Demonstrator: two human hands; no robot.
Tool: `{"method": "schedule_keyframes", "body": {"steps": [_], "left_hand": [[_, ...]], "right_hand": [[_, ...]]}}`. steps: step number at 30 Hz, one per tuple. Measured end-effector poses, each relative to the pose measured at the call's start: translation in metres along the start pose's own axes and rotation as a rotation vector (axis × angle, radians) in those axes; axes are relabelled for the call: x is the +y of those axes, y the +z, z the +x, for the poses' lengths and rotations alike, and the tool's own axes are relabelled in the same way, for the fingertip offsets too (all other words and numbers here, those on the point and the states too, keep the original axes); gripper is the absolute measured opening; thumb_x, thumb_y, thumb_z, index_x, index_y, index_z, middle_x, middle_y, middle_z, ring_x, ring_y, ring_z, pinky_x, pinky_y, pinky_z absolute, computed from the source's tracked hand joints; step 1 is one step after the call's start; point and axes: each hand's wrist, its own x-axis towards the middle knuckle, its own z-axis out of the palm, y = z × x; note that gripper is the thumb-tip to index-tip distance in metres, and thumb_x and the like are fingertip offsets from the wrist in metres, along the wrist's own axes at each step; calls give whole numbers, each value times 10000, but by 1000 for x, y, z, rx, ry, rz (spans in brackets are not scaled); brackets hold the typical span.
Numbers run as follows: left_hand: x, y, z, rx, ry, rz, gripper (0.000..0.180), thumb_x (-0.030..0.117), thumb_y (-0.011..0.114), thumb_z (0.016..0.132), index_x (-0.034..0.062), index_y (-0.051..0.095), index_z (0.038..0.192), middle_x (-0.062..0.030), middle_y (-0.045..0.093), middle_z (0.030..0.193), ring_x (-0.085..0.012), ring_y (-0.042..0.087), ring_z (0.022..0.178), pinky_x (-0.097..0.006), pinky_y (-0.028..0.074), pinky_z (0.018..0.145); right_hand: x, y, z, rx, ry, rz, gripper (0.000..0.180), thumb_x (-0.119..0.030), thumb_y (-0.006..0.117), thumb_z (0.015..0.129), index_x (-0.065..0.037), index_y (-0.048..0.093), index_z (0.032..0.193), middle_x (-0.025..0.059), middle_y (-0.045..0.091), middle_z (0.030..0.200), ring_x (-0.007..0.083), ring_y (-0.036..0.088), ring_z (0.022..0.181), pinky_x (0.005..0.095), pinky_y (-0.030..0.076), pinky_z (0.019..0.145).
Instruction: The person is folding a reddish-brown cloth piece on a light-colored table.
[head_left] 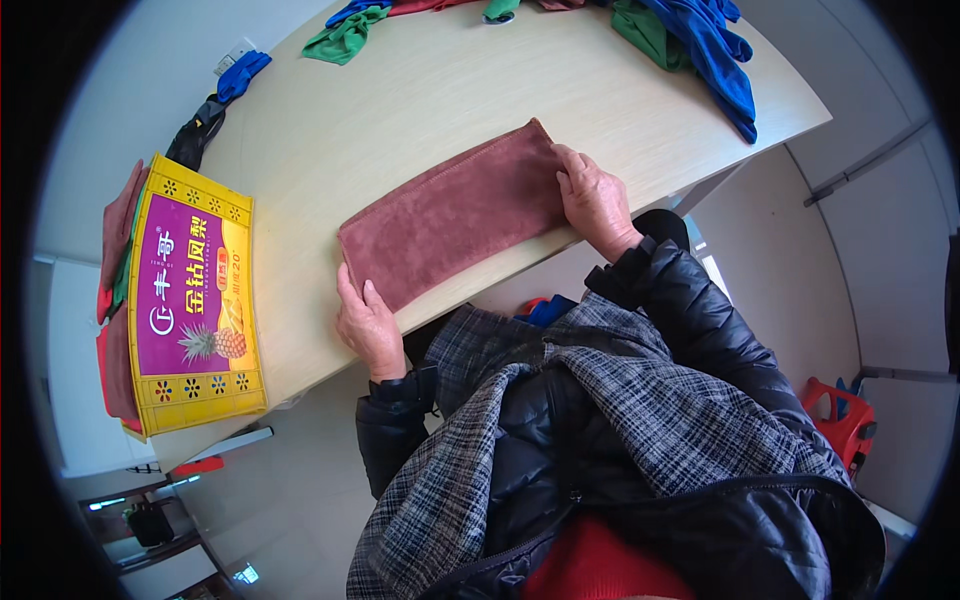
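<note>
A reddish-brown towel (pixel 450 222), folded into a long rectangle, slants across the near part of the table, its right end farther away. My left hand (pixel 370 328) holds its near left corner, thumb on top. At the right end, my right hand (pixel 598 208) grips the edge between thumb and fingers. Part of the fingers of both hands is hidden by the cloth. The towel looks smooth between the hands, with a layered fold along its far edge.
On the left of the pale wooden table (pixel 380 120) stands a yellow and purple cardboard box (pixel 195 300) with a pineapple picture and cloths inside. Green (pixel 345 35) and blue cloths (pixel 705 60) lie along the far edge. A red plastic stool (pixel 840 420) stands on the floor at right.
</note>
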Motion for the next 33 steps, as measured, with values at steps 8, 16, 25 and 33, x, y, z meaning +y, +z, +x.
{"method": "schedule_keyframes", "body": {"steps": [8,16,25,33], "left_hand": [[56,-18,-2,-45,388,285,582,185,743,892,111,543,1434,-141,581,1391,-336,529,1308,-501,417,1059],[107,16,-37,-412,818,169,768,234,779,847,87,456,1528,-137,400,1602,-346,356,1492,-545,273,1218],[78,19,-36,-379,741,165,689,348,708,917,69,476,1503,-149,424,1579,-348,397,1455,-550,293,1201],[36,0,-32,-364,590,182,583,276,658,957,89,507,1488,-142,463,1558,-358,421,1433,-544,301,1194]], "right_hand": [[-30,-31,8,-97,-163,-237,369,-127,619,967,-65,592,1329,154,641,1276,358,621,1186,421,536,970],[-42,3,-4,-244,-343,-134,498,-336,579,1025,-73,544,1446,172,528,1474,375,441,1415,490,364,1165],[-54,7,-22,-319,-297,-206,525,-378,575,1022,-93,543,1461,151,466,1551,367,363,1480,520,270,1222],[-41,4,-41,-331,-355,-205,535,-325,629,987,-103,540,1466,131,454,1567,334,355,1496,523,263,1229]]}}
